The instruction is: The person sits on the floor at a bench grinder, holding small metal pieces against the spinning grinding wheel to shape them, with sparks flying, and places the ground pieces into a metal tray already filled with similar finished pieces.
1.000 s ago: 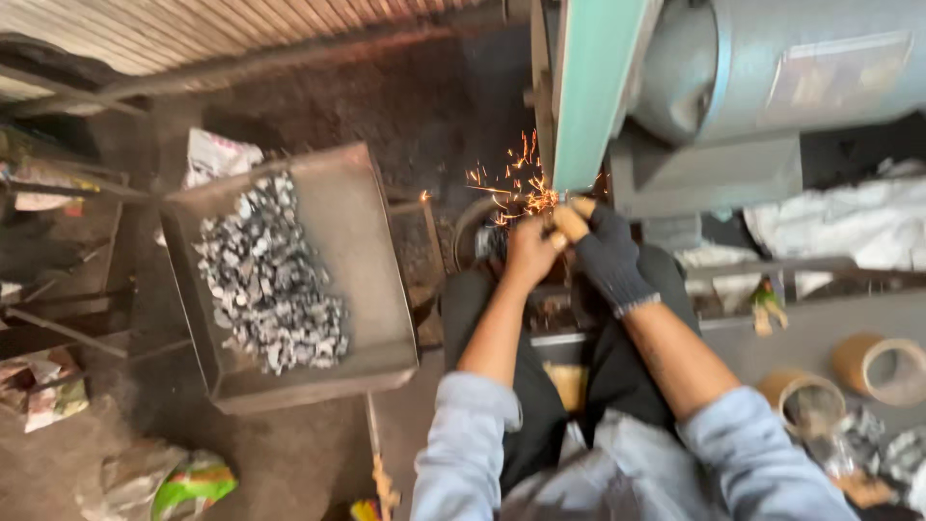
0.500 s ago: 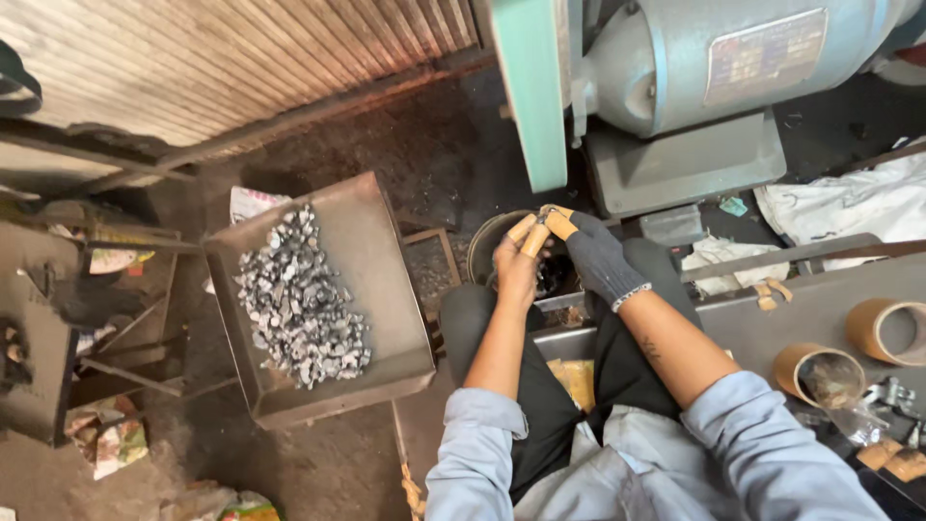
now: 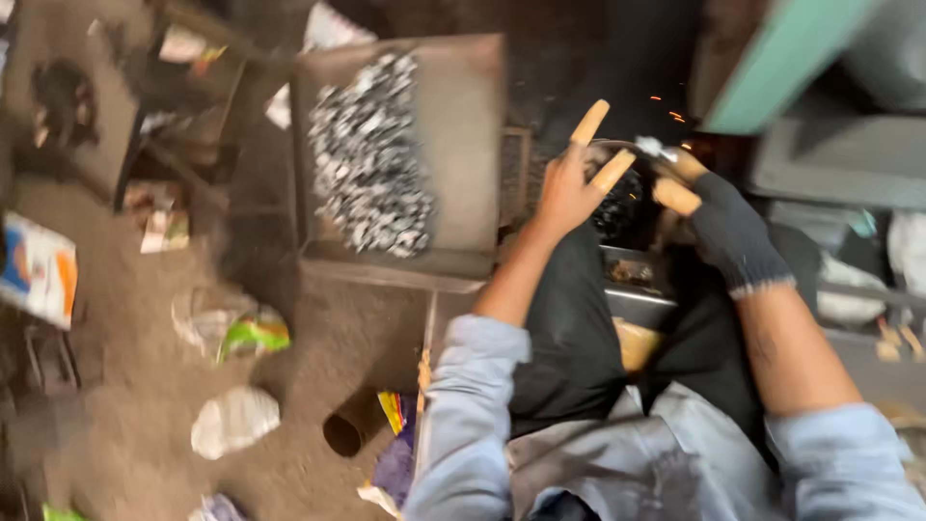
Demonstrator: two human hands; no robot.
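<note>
While the picture is blurred by motion, the main things can still be made out around one landmark, the metal tray (image 3: 463, 145) that sits tilted on its stand to the left of the person's knees. Its left half holds a heap of small shiny metal pieces (image 3: 371, 154); its right half is bare metal.

Just to the right of the tray, the left hand (image 3: 569, 188) is bare apart from tan wrappings on two fingers, which stick out straight and spread; it looks open, with nothing visibly held. Further right of the tray, the right hand (image 3: 728, 227) wears a dark knitted glove, with tan wrappings on its fingertips too. Those fingertips are pinched together around something small and pale at the top, but the blur hides what it is, so I cannot tell for certain that it grips a piece. Between the two hands, a dark round bowl (image 3: 617, 207) of dark bits sits low, right of the tray. A few orange sparks (image 3: 670, 111) hang in the air right of the tray, beside the green machine guard (image 3: 781, 63).

As for progress, I judge the work far from over: the heap in the tray remains large, while what the bowl holds cannot be counted. Whether the piece in hand is finished cannot be told.

Below the tray, scraps of paper and wrappers (image 3: 231, 328) lie on the dirt floor.
</note>
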